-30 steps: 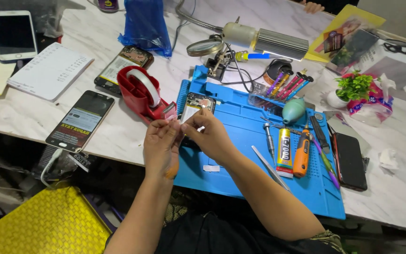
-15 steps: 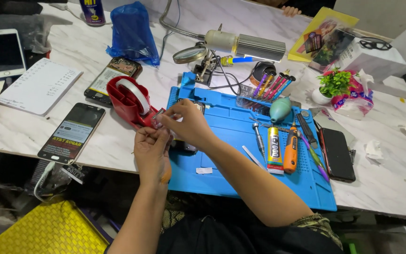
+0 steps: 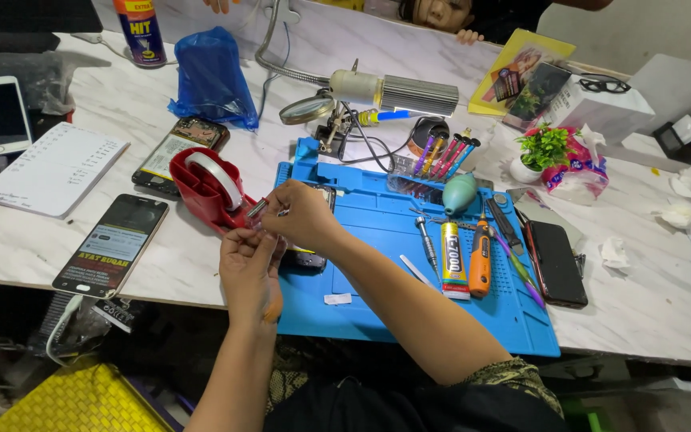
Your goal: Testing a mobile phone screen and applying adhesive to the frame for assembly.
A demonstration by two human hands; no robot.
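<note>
red tape dispenser is now meeting both hands, which were over the blue mat before. right hand is pinching tweezers; left hand is pinching clear tape.

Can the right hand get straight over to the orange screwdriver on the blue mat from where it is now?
Probably yes. The right hand is at the red tape dispenser, pinching something small with the left hand. The orange screwdriver lies flat on the blue mat with open mat between, though the fingers are occupied.

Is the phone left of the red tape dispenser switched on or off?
On: the phone lies face up, its screen lit with an image and text.
</note>
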